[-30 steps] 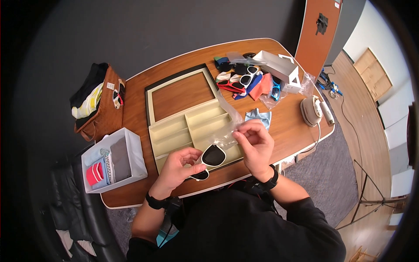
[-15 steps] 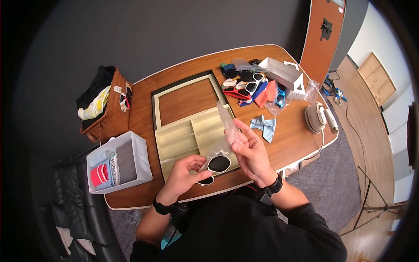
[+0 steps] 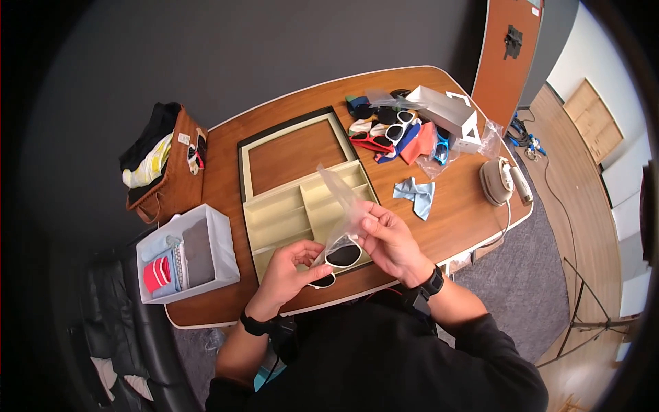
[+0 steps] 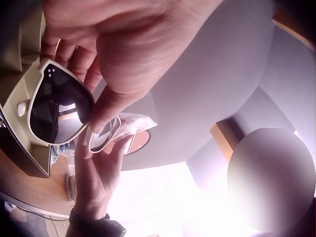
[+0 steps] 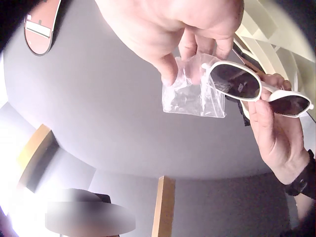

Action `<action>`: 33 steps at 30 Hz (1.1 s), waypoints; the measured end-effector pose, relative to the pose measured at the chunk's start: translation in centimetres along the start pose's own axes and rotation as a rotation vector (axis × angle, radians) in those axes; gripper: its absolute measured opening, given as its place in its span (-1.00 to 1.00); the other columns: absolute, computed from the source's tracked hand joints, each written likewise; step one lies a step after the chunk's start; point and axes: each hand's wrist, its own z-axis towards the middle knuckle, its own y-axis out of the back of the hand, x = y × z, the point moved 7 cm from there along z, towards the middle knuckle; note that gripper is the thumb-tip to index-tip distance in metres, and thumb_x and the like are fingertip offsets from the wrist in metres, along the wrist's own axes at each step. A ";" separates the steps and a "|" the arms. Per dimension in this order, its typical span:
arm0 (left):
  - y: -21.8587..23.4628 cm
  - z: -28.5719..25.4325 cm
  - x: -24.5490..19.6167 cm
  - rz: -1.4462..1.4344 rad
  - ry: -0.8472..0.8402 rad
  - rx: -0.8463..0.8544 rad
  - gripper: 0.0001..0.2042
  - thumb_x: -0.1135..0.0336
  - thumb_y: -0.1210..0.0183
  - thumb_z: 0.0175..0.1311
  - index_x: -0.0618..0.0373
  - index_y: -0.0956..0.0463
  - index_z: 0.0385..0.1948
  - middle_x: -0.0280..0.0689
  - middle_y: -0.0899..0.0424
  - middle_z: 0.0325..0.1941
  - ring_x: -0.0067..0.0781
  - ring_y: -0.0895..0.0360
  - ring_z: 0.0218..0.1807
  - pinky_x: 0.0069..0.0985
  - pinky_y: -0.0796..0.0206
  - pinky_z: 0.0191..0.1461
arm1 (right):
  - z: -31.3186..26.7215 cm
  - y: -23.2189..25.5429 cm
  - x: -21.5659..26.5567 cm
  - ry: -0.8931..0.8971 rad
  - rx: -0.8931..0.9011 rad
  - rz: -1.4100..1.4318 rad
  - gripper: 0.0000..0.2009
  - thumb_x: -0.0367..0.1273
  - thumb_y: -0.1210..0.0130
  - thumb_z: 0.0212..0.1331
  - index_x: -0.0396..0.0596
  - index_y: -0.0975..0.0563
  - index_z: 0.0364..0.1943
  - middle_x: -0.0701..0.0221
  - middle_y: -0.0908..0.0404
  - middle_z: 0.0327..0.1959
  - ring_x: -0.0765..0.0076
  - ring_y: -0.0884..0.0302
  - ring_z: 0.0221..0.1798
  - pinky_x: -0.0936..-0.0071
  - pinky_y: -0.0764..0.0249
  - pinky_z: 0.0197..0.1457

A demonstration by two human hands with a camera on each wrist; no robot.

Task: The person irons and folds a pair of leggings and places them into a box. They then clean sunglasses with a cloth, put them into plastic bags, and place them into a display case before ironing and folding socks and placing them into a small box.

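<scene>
Reference: 12 o'clock is the top of the head view. The left hand (image 3: 285,276) pinches the white-framed sunglasses (image 3: 343,257) near the bridge, thumb on the near face. The sunglasses are held over the near edge of the compartment tray (image 3: 274,220), one lens toward 1 o'clock, the other toward 7 o'clock. The right hand (image 3: 391,245) pinches the clear plastic bag (image 5: 193,101) between thumb and fingers, just beside the upper lens. The outer frame corner meets the bag; whether it is inside the opening cannot be told.

Change from the preceding head frame: the free end of the bag has swung counterclockwise, from near 12 o'clock to 11 o'clock of the right hand. The right hand has closed in on the upper lens and now overlaps its edge. The left hand keeps its grip.

Surroundings, relative to the sunglasses: light-blue cloth (image 3: 415,198) at 2 o'clock, unmoved on the table (image 3: 453,213); mixed eyewear pile (image 3: 395,134) at 1 o'clock; white bin (image 3: 221,240) at 9 o'clock.
</scene>
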 end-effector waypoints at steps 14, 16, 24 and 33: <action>0.7 -0.6 0.2 -0.020 0.039 -0.047 -0.69 0.43 -0.48 0.33 0.27 -0.64 0.05 -0.29 -0.82 -0.07 -0.59 -0.69 -0.06 -0.57 -0.45 0.09 | -0.5 -0.6 1.1 0.140 -0.120 -0.506 -0.83 -0.47 -0.33 0.43 -0.23 -0.72 0.01 0.31 -0.84 -0.05 0.51 -0.75 -0.04 0.50 -0.64 0.13; 0.9 -0.6 0.3 -0.022 0.013 -0.079 -0.70 0.43 -0.46 0.35 0.27 -0.64 0.04 -0.28 -0.82 -0.08 -0.59 -0.69 -0.07 -0.57 -0.46 0.08 | -0.5 -0.5 1.4 0.207 -0.153 -0.582 -0.83 -0.44 -0.31 0.46 -0.25 -0.73 0.00 0.31 -0.84 -0.07 0.51 -0.75 -0.05 0.49 -0.64 0.10; 1.3 -0.7 0.3 -0.084 0.005 -0.148 -0.68 0.37 -0.50 0.33 0.25 -0.66 0.03 -0.30 -0.84 -0.12 -0.63 -0.71 -0.11 -0.61 -0.40 -0.03 | -0.7 -1.2 1.3 0.254 -0.172 -0.696 -0.79 -0.50 -0.34 0.41 -0.30 -0.72 0.05 0.33 -0.84 -0.10 0.52 -0.76 -0.07 0.53 -0.66 0.06; 0.7 -0.4 -0.2 0.027 -0.037 -0.152 -0.69 0.39 -0.49 0.33 0.25 -0.65 0.02 -0.32 -0.84 -0.12 -0.63 -0.71 -0.10 -0.59 -0.41 -0.02 | -0.6 -0.7 0.6 0.201 -0.193 -0.724 -0.77 -0.55 -0.34 0.38 -0.32 -0.70 0.07 0.31 -0.83 -0.07 0.54 -0.75 -0.02 0.55 -0.66 0.14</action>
